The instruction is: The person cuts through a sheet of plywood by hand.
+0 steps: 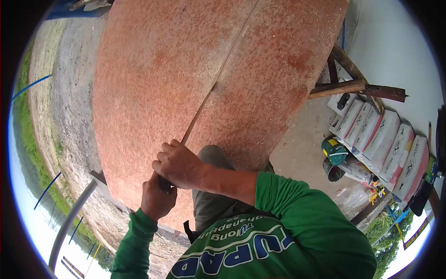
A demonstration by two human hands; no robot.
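A large reddish plywood board (153, 83) lies beneath me, sprinkled with sawdust. A thin straight line like a saw cut (237, 42) crosses it from the far edge toward my hands. In line with it is a narrow dark blade seen nearly edge-on, which looks like a handsaw (199, 114). My right hand (179, 165) is closed at the near end of the blade. Just below it, my left hand (158, 197) is closed around the dark handle, mostly hidden by my fingers. My knee (214, 156) rests on the board.
Wooden supports (339, 88) jut out at the board's right side. Beyond are stacked sacks (381, 139), a dark green pail (334, 151) and a black container (333, 171). A grey metal pipe (74, 216) curves at the left, with rough ground (72, 102) beyond the board.
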